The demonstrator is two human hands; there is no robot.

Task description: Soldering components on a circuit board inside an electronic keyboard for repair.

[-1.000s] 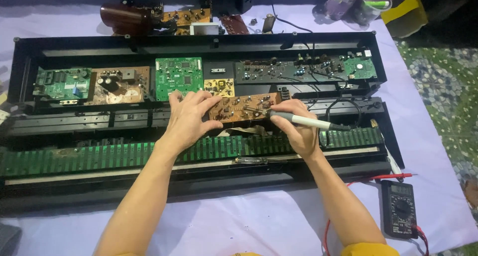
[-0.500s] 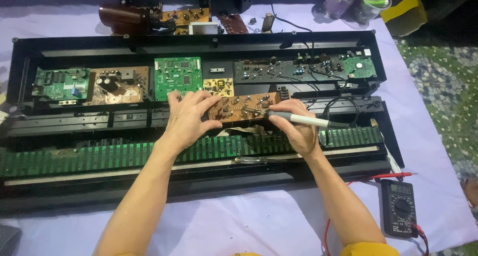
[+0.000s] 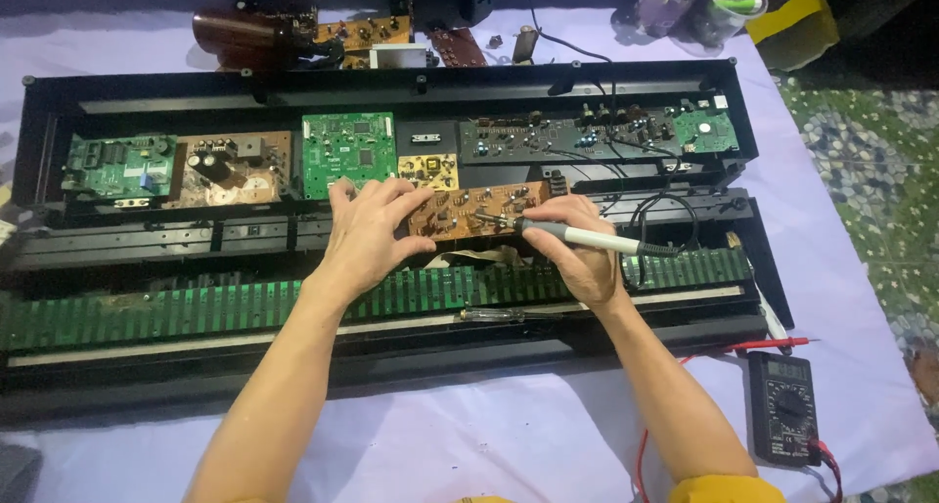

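- A multimeter is lying near right on the counter.
- The right hand is gripping a soldering iron, its tip now touching the brown board.
- The left hand is still bracing that board, fingers spread, mid-chassis.

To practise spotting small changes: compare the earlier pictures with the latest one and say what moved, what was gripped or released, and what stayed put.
Almost nothing changed. The left hand still steadies the brown circuit board, and the right hand still holds the soldering iron with its tip on that board. Nothing was picked up or released. The multimeter and open keyboard case stayed put.
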